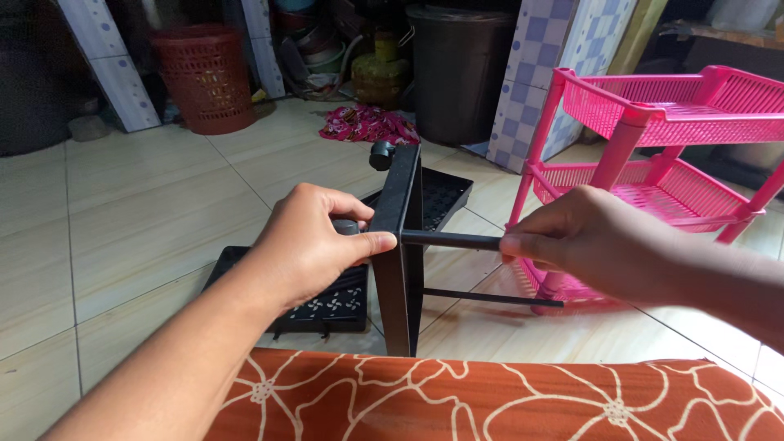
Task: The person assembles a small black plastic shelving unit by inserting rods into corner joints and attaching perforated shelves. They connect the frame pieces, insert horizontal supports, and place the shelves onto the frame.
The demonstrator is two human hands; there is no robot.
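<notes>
A black frame post is held upright at the centre, just beyond an orange floral cushion. The left hand is wrapped round the post, thumb pressed flat on its near face. A thin black rod is pinched at its right end by the fingers of the right hand, its left end touching the post. A second rod is seen lower down, running right from the post.

The rod could be skewed at the joint if the right hand dips, or the post could be twisted out of the left grip, since only its upper part is held.

The post looks flat-sided, matte and hard; a round black caster sits at its far top. Black perforated trays lie on glossy pale tiles. A pink lattice plastic rack stands to the right.
</notes>
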